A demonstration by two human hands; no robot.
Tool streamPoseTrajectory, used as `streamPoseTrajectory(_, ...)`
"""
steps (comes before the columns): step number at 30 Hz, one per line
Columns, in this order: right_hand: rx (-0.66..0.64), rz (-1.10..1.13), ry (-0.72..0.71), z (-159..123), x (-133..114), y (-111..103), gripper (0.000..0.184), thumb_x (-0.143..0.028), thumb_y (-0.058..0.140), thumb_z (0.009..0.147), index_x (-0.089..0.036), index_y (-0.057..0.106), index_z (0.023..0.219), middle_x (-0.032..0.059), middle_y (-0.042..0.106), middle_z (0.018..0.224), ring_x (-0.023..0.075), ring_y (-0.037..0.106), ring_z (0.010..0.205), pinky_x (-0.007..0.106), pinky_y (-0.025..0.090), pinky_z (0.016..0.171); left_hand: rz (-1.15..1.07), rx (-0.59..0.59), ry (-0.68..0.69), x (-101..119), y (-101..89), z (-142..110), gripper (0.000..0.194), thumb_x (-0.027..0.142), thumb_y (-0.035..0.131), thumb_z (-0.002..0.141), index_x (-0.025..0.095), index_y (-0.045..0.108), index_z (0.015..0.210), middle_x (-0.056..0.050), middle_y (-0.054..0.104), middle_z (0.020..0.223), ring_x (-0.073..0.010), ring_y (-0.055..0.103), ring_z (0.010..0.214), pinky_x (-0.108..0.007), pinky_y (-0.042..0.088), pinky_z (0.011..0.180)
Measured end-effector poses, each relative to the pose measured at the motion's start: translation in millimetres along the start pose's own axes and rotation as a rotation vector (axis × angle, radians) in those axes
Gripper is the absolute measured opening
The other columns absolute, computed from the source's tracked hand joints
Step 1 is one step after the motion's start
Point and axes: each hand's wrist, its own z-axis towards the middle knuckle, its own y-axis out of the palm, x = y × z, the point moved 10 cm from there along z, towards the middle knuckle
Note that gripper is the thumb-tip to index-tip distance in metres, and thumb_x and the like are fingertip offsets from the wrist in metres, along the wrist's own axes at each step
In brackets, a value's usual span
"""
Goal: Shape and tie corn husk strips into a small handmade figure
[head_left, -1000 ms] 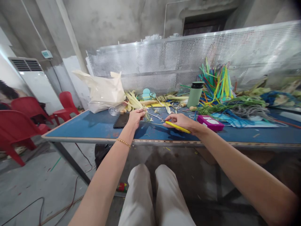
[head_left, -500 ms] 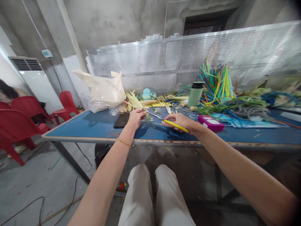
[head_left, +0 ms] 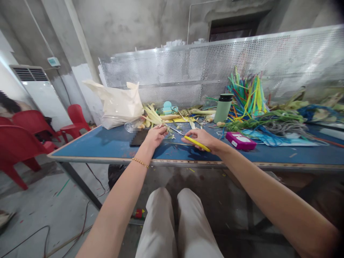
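My right hand (head_left: 198,139) grips yellow-handled scissors (head_left: 201,143), whose metal blades point left toward my other hand. Closed around the lower end of a pale dried husk bundle (head_left: 153,115) is my left hand (head_left: 158,135), with a bead bracelet on its wrist. The blade tips lie close to the left fingertips; whether they touch the husk cannot be made out. Small husk scraps (head_left: 172,136) lie under the blades. A dark flat object (head_left: 139,138) rests on the table just left of my left hand.
On the blue table (head_left: 88,145) stand a cream bag (head_left: 122,105), a green bottle (head_left: 223,109) and a purple box (head_left: 240,141). Colourful strips (head_left: 249,96) and tangled cords (head_left: 274,122) lie at the right. A perforated metal panel (head_left: 166,77) runs behind. Red chairs (head_left: 34,123) stand left.
My right hand and the scissors have shifted slightly left, closer to my left hand. More small scraps show below the blades. My left hand has barely moved.
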Motion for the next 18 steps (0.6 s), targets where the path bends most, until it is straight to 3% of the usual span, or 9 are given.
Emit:
streamPoseTrajectory(10,0.035,0.053,-0.047,1.4,-2.2,6.2,0.063,-0.067,0.079,0.059,-0.016,0.068,0.095,-0.005,0.049,0.056,0.0091,0.042,0.047,0.023,0.03,0.044,-0.11,0.069,-0.091,-4.2,-3.3,-4.5,0.025,-0.011,0.063,0.074,0.014,0.06,0.073,-0.001,0.061,0.072,-0.0079,0.06,0.068,-0.021,0.054,0.072)
streamPoseTrajectory(18,0.141,-0.157,-0.175,7.9,-6.5,0.9,0.064,-0.072,0.072,0.063,-0.015,0.071,0.093,-0.0027,0.051,0.061,0.0123,0.044,0.057,0.026,0.032,0.053,-0.107,0.086,-0.105,-6.5,-5.7,-2.9,0.024,-0.007,0.068,0.072,0.015,0.063,0.08,-0.002,0.063,0.076,-0.0104,0.063,0.071,-0.025,0.057,0.075)
